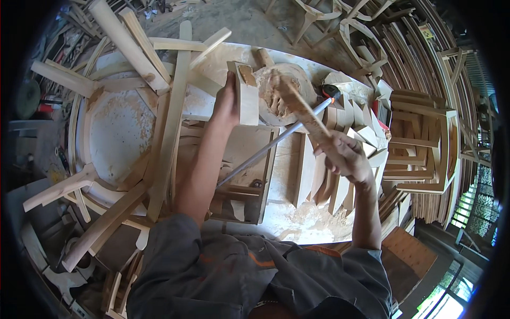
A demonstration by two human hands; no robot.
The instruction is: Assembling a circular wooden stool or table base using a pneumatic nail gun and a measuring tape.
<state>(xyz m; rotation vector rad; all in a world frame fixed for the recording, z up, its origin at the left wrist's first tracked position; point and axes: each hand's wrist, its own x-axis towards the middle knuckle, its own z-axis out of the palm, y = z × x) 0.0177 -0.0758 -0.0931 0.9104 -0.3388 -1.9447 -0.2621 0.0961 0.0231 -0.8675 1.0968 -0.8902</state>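
My left hand (227,105) grips a pale wooden piece (247,109) and holds it upright. Brown paste coats part of that piece's upper end. In my right hand (348,158) is a flat wooden stick (307,112), slanting up and to the left, its far end smeared with the same brown stuff. Below the stick's tip, a round slab (300,74) carries a thick heap of brown paste (272,101). The fingers of my left hand are partly hidden behind the wooden piece.
A metal bar (260,158) with an orange-and-black end (330,91) crosses the white table (284,191). Several cut wooden blocks (340,127) lie at right. A chair frame (170,122) stands left, an open wooden box (260,199) near me, and stacked frames (419,142) far right.
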